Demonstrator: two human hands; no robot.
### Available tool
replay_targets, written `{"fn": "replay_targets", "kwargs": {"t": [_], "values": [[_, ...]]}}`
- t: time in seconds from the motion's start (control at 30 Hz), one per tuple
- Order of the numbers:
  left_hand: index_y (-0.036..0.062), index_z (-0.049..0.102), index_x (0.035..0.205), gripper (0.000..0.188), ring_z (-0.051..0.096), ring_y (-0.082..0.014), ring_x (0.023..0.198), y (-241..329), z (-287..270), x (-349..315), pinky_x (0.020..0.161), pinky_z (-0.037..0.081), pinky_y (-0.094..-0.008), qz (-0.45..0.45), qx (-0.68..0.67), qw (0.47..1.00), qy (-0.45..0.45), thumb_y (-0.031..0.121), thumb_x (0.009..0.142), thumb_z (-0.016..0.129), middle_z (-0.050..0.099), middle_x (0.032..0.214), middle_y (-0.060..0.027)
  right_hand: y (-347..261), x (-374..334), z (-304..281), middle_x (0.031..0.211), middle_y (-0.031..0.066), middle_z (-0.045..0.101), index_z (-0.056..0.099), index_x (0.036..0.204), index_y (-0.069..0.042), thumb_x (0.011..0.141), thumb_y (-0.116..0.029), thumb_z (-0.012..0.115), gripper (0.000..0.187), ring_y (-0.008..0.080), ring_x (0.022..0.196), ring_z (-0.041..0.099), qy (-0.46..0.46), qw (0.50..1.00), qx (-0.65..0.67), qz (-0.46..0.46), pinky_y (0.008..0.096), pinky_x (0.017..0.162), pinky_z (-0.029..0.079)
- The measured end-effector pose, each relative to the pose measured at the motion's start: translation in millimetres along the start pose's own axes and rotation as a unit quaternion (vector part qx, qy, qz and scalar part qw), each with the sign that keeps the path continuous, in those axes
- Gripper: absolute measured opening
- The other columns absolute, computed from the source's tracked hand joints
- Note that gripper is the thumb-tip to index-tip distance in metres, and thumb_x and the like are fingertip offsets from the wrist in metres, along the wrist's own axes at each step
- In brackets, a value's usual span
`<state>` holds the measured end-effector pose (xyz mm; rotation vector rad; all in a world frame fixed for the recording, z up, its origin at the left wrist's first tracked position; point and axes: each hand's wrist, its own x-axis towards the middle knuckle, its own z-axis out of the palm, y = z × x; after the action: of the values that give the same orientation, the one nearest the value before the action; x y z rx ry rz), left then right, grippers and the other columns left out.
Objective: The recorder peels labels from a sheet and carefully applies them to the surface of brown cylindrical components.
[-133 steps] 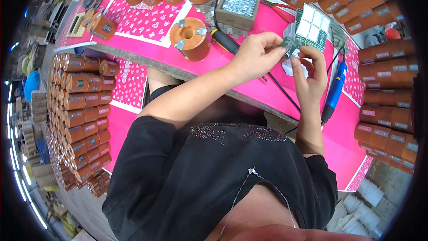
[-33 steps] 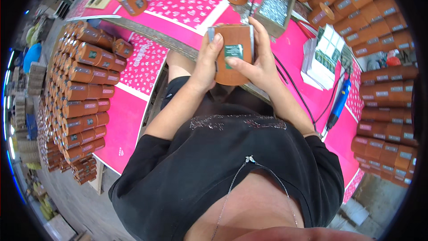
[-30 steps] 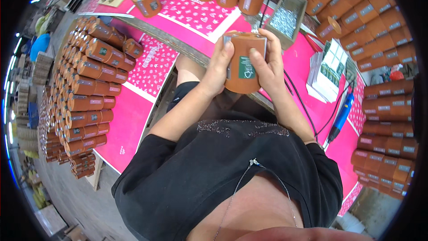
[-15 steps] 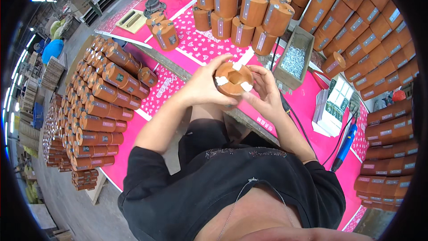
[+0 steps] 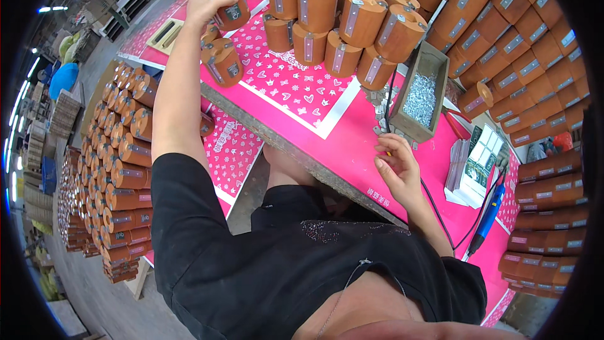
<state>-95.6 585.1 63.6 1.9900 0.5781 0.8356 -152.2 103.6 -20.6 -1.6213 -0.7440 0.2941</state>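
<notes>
Cylinder (image 5: 234, 15) is grasped in the left hand's fingers (image 5: 225, 1), at the far left of the table (image 5: 352, 145). Right hand (image 5: 399, 167), fingers released and loosely curled, hovers near a box (image 5: 410, 124).

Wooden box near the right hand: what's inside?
The wooden box holds a heap of small, shiny silver pieces, too small to identify. Whatever lies beneath the heap is covered.

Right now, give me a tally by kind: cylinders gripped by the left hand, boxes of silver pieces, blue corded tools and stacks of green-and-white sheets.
Brown cylinder in the left hand: 1
Wooden box of silver pieces: 1
Blue corded tool: 1
Stack of green-and-white sheets: 1
Total: 4
</notes>
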Motion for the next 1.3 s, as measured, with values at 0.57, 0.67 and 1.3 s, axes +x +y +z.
{"fn": "replay_targets", "kwargs": {"t": [0.57, 0.67, 1.3], "values": [[0.0088, 0.042, 0.122, 0.091, 0.037, -0.0268, 0.118, -43.3, 39.7, 3.3, 0.094, 0.025, -0.0472, -0.103, 0.479, 0.866, -0.095, 0.056, 0.049, 0.069, 0.051, 0.116, -0.0133, 9.4, 5.2, -19.4, 0.109, 0.0101, 0.042, 0.054, 0.099, 0.001, 0.079, 0.0, 0.055, 0.02, 0.0128, 0.092, 0.05, 0.049, 0.999, -0.02, 0.007, 0.0236, 0.074, 0.046], [0.0077, 0.031, 0.128, 0.097, 0.037, -0.0274, 0.118, -43.4, 51.6, 31.7, 0.094, 0.026, -0.0475, -0.04, 0.426, 0.901, -0.071, 0.051, 0.051, 0.069, 0.05, 0.117, -0.0146, 8.3, 4.6, -20.2, 0.109, 0.0096, 0.042, 0.054, 0.098, 0.001, 0.079, 0.0, 0.055, 0.019, 0.012, 0.091, 0.05, 0.048, 0.999, -0.007, 0.009, 0.0236, 0.074, 0.046], [0.0042, 0.05, 0.112, 0.067, 0.057, -0.0163, 0.085, 33.8, 88.7, 1.9, 0.068, 0.048, -0.0277, 0.112, -0.121, 0.986, -0.039, 0.016, 0.054, 0.08, 0.058, 0.098, -0.0096, -17.4, -33.3, -62.7, 0.106, 0.0091, 0.043, 0.054, 0.093, 0.002, 0.079, 0.001, 0.054, 0.015, 0.0146, 0.093, 0.05, 0.132, 0.99, -0.012, -0.048, 0.0243, 0.075, 0.045]]}}
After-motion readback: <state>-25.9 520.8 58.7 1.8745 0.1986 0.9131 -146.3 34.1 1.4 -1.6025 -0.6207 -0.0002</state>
